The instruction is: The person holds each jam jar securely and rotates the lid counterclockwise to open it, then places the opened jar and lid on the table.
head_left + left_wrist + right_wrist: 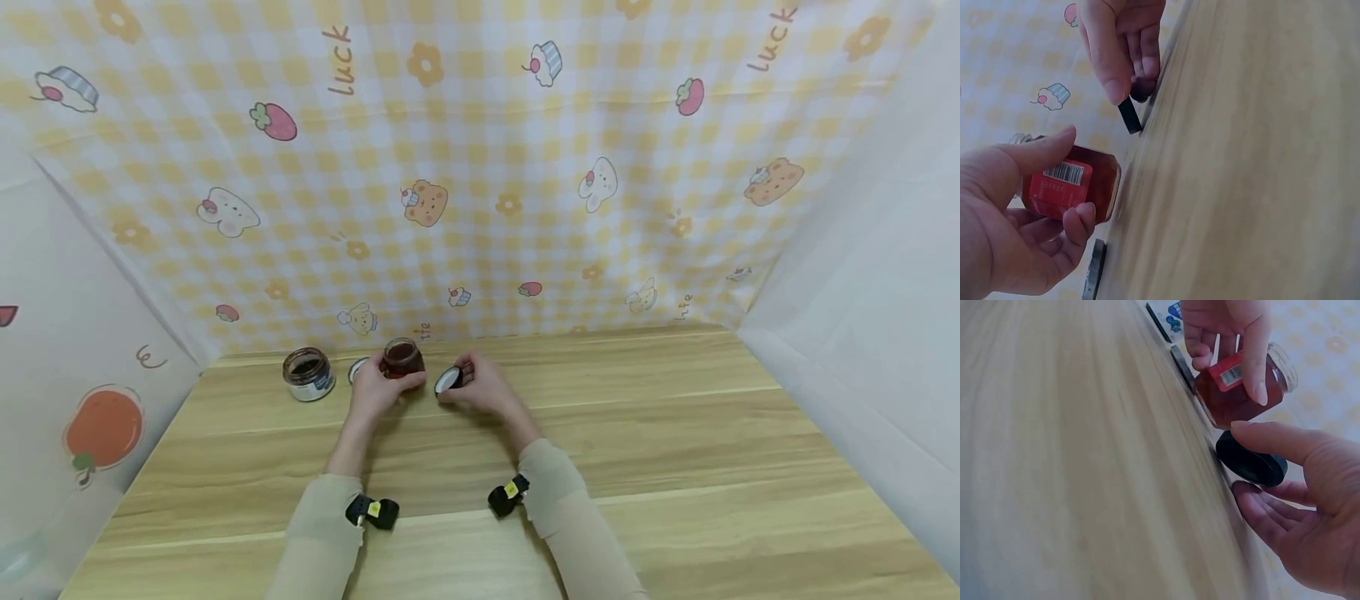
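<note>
My left hand grips an open glass jar of dark reddish-brown contents, thumb on one side and fingers on the other. A red label with a barcode shows on that jar in the left wrist view. Just to its right, my right hand pinches a black lid by the rim between thumb and fingers. The lid is tilted on edge, its white inside visible from the head, and stands apart from the jar. A second lid lies on the table, partly hidden behind my left hand.
A second, wider open jar with a white label and dark residue stands to the left. The wooden table meets a checked cloth backdrop right behind the jars. White cloth walls rise at both sides.
</note>
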Available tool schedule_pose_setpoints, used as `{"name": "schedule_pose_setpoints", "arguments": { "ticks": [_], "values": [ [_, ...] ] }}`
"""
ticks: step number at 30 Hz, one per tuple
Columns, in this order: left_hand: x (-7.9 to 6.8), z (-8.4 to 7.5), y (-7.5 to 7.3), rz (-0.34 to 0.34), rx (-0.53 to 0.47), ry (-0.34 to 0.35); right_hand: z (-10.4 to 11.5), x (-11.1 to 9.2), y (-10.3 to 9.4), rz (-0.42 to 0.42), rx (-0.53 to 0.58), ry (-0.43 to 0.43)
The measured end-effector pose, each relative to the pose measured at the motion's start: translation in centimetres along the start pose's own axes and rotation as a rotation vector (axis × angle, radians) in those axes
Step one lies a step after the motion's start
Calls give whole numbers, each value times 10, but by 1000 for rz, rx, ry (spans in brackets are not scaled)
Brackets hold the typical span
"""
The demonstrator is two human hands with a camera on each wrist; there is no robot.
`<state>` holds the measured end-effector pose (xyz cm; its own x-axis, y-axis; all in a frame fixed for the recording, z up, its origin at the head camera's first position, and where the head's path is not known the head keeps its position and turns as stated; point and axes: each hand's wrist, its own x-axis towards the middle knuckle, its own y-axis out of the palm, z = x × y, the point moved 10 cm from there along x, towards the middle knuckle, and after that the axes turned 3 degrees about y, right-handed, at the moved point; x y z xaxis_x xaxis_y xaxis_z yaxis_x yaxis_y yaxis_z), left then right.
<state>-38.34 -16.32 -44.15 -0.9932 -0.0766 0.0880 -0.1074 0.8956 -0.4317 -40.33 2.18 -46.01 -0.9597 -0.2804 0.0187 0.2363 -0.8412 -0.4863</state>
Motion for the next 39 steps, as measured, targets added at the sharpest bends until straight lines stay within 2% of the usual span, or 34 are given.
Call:
{"name": "schedule_pose_setpoints", "arguments": {
  "ticks": [6, 10, 16, 24, 39],
  "values": [
    [4, 5, 0, -6, -11, -19, 1, 1, 2, -30, -13, 1],
    [5, 6, 2, 2, 2, -35, 0, 2, 5, -26, -8, 35],
    [5, 5, 1, 24, 72, -65, -3, 7, 8, -36, -29, 85],
    [14, 7, 3, 47, 116, -75, -6, 17, 6, -62, -32, 106],
    [20, 6, 4, 40, 119, -116, -8, 25, 4, -97, -114, 141]
  ]
}}
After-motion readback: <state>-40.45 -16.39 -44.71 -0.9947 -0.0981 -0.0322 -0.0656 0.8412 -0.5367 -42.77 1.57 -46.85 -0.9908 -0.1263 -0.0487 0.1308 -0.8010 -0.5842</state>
